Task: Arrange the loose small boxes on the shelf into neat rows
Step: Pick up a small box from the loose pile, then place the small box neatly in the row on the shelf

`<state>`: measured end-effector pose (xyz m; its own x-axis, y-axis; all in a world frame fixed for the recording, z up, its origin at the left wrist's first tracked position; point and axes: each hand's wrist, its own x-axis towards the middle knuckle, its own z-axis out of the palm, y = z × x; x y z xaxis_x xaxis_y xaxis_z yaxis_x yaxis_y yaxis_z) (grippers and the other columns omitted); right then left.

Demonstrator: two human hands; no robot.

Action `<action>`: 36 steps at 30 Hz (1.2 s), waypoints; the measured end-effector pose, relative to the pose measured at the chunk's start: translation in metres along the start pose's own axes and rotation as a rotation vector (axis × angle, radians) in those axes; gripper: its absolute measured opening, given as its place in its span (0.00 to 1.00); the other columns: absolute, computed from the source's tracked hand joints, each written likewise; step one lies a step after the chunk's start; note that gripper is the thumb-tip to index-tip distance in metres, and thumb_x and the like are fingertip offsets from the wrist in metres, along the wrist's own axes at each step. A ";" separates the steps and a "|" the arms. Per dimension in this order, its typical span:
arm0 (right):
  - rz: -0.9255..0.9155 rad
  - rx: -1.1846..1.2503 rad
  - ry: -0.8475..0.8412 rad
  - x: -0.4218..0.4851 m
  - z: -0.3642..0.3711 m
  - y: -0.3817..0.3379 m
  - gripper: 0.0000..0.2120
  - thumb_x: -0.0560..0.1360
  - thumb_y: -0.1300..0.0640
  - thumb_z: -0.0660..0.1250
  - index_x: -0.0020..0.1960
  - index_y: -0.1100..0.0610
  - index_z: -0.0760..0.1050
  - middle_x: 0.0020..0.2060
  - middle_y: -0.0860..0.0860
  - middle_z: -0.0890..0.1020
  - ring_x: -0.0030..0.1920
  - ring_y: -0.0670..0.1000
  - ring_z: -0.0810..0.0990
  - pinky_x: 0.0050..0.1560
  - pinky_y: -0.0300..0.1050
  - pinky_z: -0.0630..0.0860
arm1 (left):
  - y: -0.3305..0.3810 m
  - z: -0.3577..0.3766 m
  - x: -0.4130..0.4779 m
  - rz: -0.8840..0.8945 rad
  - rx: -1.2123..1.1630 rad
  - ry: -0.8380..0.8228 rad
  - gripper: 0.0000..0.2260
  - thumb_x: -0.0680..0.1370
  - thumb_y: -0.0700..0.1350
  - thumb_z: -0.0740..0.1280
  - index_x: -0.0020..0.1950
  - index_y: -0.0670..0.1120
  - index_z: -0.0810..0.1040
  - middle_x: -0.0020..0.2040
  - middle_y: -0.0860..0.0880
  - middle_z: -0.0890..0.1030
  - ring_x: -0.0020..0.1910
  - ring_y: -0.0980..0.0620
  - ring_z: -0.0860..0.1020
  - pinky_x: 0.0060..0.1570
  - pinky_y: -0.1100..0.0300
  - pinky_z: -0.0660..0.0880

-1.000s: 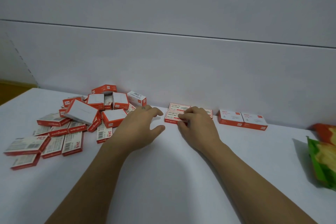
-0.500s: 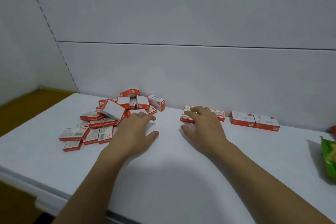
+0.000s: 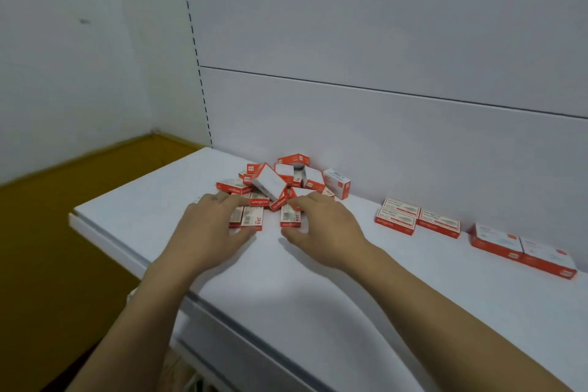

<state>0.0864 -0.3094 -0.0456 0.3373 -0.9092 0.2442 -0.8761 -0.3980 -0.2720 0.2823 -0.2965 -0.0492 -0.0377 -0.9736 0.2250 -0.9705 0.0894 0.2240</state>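
Left grip (image 3: 206, 226) lies flat-fingered on the pile (image 3: 270, 181) near the shelf's (image 3: 318, 296) back left corner. Right grip (image 3: 321, 229) brackets one box (image 3: 290, 216) between fingers and thumb; whether it holds it, I cannot tell.

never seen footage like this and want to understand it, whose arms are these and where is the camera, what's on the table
There is no machine here. A person wears a camera on the head, looking forward and down, so both arms are the person's own. The surface is a white shelf against a grey back wall. A loose pile of small red and white boxes lies near its left end. A tidy group and a neat pair sit further right by the wall. The left hand lies on flat boxes at the pile's front. The right hand touches one box; whether it grips it is unclear.
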 end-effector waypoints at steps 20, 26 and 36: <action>0.051 -0.082 -0.124 0.040 0.054 -0.051 0.17 0.76 0.42 0.62 0.58 0.52 0.74 0.55 0.50 0.75 0.52 0.50 0.75 0.49 0.44 0.75 | -0.042 0.004 -0.008 -0.043 -0.019 -0.076 0.23 0.77 0.62 0.60 0.71 0.58 0.65 0.72 0.56 0.66 0.70 0.53 0.62 0.69 0.54 0.59; 0.092 -0.103 -0.093 0.033 0.051 -0.043 0.24 0.75 0.43 0.64 0.67 0.51 0.66 0.59 0.50 0.76 0.56 0.51 0.75 0.52 0.45 0.77 | -0.029 0.008 -0.006 0.009 -0.043 -0.098 0.23 0.77 0.62 0.60 0.71 0.58 0.65 0.72 0.55 0.66 0.71 0.53 0.62 0.70 0.53 0.57; 0.029 0.106 -0.056 0.010 0.018 -0.016 0.27 0.69 0.52 0.72 0.65 0.46 0.67 0.58 0.46 0.75 0.59 0.48 0.70 0.53 0.45 0.75 | 0.000 0.007 -0.009 0.081 -0.109 -0.078 0.28 0.75 0.61 0.65 0.73 0.60 0.60 0.74 0.57 0.63 0.72 0.53 0.60 0.71 0.51 0.58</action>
<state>0.1098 -0.3143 -0.0552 0.3336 -0.9247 0.1836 -0.8453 -0.3796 -0.3759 0.2810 -0.2891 -0.0574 -0.1375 -0.9752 0.1734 -0.9319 0.1867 0.3109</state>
